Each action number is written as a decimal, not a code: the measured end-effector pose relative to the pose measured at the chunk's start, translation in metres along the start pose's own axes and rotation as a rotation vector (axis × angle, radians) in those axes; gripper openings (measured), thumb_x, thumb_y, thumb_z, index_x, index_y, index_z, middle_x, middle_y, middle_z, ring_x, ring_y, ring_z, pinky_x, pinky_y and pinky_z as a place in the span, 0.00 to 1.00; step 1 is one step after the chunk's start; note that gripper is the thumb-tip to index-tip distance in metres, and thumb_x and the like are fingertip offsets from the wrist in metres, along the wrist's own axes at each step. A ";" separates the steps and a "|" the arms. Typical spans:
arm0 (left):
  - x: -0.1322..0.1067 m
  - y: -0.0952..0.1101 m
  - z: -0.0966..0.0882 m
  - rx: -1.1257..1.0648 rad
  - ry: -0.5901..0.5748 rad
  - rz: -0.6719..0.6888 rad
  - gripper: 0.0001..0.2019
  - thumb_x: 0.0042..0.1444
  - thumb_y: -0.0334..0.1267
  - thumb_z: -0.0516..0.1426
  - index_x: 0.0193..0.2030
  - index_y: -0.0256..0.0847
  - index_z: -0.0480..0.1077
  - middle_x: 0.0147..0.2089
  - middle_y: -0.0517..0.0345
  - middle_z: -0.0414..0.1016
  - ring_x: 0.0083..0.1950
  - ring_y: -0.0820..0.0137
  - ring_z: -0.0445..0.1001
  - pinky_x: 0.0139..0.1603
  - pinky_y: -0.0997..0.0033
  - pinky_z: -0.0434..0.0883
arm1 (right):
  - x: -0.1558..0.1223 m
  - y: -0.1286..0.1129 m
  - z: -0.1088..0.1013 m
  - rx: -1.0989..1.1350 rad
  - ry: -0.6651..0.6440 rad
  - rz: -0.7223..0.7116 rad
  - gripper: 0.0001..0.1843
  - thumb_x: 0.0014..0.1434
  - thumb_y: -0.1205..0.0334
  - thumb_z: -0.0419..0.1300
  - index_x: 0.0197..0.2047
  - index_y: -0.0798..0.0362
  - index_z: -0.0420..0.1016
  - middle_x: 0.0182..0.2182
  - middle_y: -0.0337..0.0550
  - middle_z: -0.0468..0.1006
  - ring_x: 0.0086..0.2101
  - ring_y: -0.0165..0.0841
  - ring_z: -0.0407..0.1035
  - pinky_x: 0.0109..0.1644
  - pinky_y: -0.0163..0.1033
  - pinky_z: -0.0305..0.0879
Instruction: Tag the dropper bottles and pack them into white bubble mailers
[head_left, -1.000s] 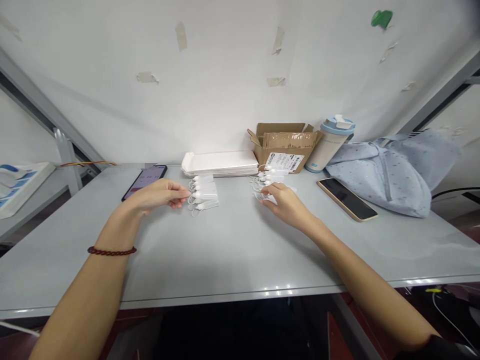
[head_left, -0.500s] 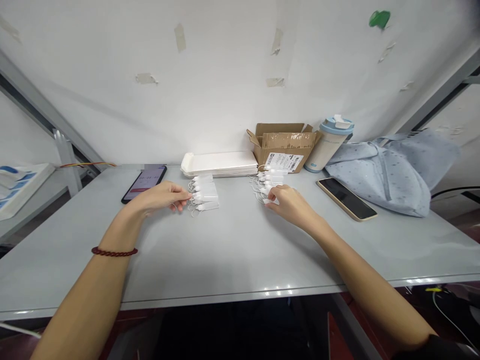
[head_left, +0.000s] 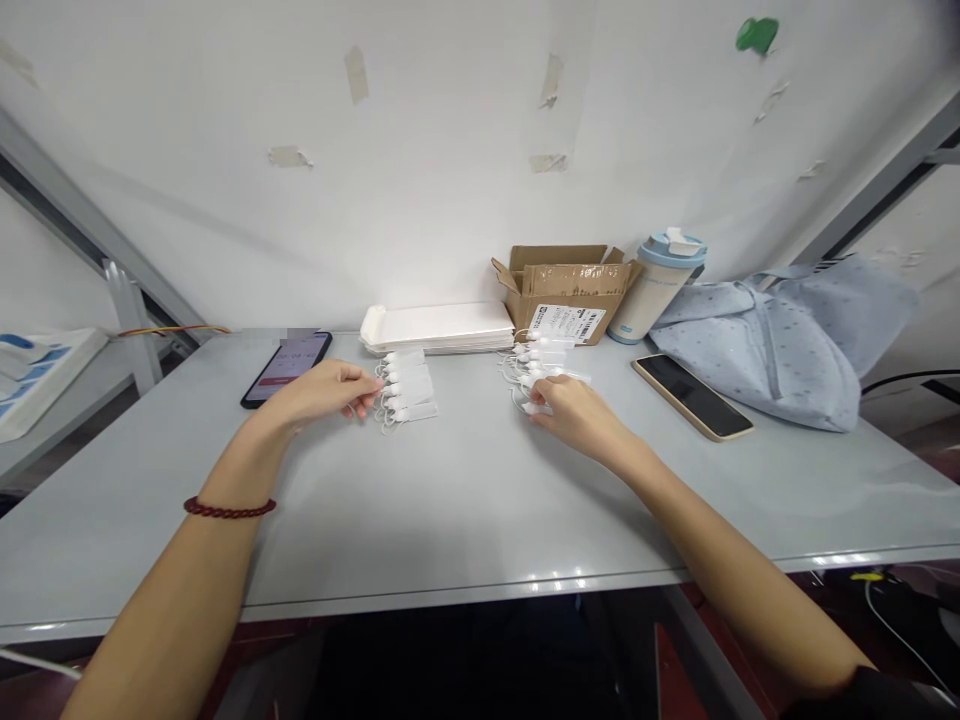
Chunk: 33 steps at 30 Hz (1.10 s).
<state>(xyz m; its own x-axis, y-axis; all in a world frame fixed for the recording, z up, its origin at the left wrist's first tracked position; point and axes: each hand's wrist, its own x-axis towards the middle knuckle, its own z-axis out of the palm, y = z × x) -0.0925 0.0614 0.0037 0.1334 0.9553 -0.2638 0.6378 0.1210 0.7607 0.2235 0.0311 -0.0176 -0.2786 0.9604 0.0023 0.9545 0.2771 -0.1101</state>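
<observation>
Two rows of white tags with thin string loops lie on the grey table [head_left: 465, 500]. My left hand [head_left: 334, 392] is at the string ends of the left row of tags [head_left: 414, 385]. Its thumb and forefinger are pinched at the neck of one tag, with the other fingers loosely curled. Over the near end of the right row of tags [head_left: 546, 352], my right hand [head_left: 574, 412] has its fingers closed on a tag, partly hiding that tag and its neighbours.
Behind the rows lie a stack of white flat boxes [head_left: 442, 325] and an open cardboard box [head_left: 577, 285]. A tumbler [head_left: 654, 290], a light blue cloth bag [head_left: 765, 350] and a dark-screened phone [head_left: 694, 397] stand to the right. Another phone [head_left: 292, 362] lies behind my left wrist.
My right hand's fingertips have shifted slightly at the nearest tag of the right row. The left hand stays nearly in place, and the rows lie as before.
</observation>
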 end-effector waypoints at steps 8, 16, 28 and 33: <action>-0.021 0.033 0.049 -0.140 0.010 0.258 0.12 0.53 0.43 0.57 0.24 0.38 0.67 0.21 0.62 0.68 0.24 0.75 0.67 0.28 0.75 0.65 | 0.000 0.001 0.010 0.170 0.076 -0.130 0.06 0.56 0.69 0.59 0.39 0.56 0.72 0.39 0.49 0.77 0.40 0.39 0.71 0.38 0.38 0.61; -0.007 0.021 0.089 -0.201 -0.159 0.198 0.15 0.56 0.47 0.55 0.37 0.35 0.70 0.27 0.59 0.71 0.24 0.74 0.70 0.26 0.73 0.68 | -0.002 -0.002 0.014 0.395 0.253 -0.394 0.05 0.56 0.68 0.59 0.38 0.55 0.69 0.35 0.45 0.75 0.35 0.34 0.70 0.39 0.38 0.64; -0.009 0.023 0.084 -0.214 -0.176 0.256 0.14 0.54 0.47 0.57 0.33 0.36 0.71 0.30 0.57 0.73 0.25 0.75 0.70 0.27 0.73 0.66 | -0.010 -0.014 0.015 0.438 0.284 -0.503 0.06 0.61 0.62 0.56 0.41 0.53 0.68 0.38 0.48 0.73 0.36 0.34 0.69 0.39 0.40 0.66; -0.012 0.025 0.084 -0.195 -0.203 0.266 0.14 0.54 0.48 0.57 0.34 0.36 0.71 0.30 0.57 0.74 0.26 0.74 0.70 0.26 0.73 0.66 | -0.011 -0.017 0.015 0.465 0.309 -0.497 0.06 0.60 0.63 0.57 0.41 0.54 0.69 0.38 0.47 0.73 0.34 0.32 0.68 0.38 0.38 0.66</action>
<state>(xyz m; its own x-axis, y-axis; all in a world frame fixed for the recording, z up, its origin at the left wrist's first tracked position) -0.0148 0.0307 -0.0239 0.4348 0.8897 -0.1392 0.4069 -0.0562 0.9117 0.2090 0.0154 -0.0306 -0.5578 0.7081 0.4329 0.5613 0.7061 -0.4318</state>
